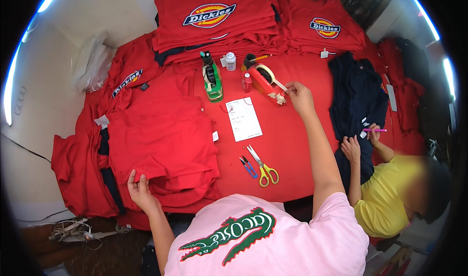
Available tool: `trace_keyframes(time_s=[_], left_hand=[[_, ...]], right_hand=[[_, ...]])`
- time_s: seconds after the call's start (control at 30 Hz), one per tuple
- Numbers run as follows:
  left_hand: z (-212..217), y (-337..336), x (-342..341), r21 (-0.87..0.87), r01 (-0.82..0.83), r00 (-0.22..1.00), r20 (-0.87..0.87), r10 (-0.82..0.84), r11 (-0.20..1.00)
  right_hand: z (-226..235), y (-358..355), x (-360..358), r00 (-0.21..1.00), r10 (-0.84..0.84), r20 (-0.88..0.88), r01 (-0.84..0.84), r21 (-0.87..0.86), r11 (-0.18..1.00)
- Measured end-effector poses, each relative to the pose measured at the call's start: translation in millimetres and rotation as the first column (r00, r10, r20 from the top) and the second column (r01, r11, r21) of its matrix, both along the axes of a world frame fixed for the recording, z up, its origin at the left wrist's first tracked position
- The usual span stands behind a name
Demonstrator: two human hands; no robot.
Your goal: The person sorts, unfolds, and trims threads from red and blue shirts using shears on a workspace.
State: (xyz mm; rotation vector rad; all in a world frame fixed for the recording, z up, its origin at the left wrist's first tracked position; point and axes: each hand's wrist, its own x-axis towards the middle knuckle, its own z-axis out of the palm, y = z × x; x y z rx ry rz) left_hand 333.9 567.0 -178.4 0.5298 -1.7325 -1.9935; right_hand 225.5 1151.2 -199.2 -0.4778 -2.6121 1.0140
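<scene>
My right hand (300, 98) is pinched on the end of a pale strip of tape (279, 83), which runs out from the roll on a red tape dispenser (261, 82). Fingers apart, my left hand (141, 193) rests by the front edge of a folded red garment (161, 139) on the left pile. Between my arms lie yellow-handled scissors (267, 171) and small blue thread snips (248, 167). Above them is a white printed sheet (243, 120).
A green tape dispenser (213, 83), a white bottle (230, 61) and a small red bottle (246, 82) stand mid-table. Stacked red sweatshirts (214, 25) fill the back. At right, a co-worker in yellow (385, 198) holds a pink pen (375, 130) over a navy garment (356, 95).
</scene>
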Motion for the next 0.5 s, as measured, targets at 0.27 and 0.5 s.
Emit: trace_keyframes(time_s=[0.27, 0.5], left_hand=[[7.0, 1.3, -4.6, -0.021, 0.029, 1.000, -0.008, -0.029, 0.999], [-3.2, -25.0, 14.2, -0.113, -0.127, 0.991, 0.020, 0.130, 0.986]], right_hand=[[-11.5, 0.5, 7.4, 0.997, -0.067, -0.037, 0.066, -0.019, 0.998], [-59.9, -7.9, -11.8, 0.964, -0.126, -0.235, 0.136, 0.026, 0.990]])
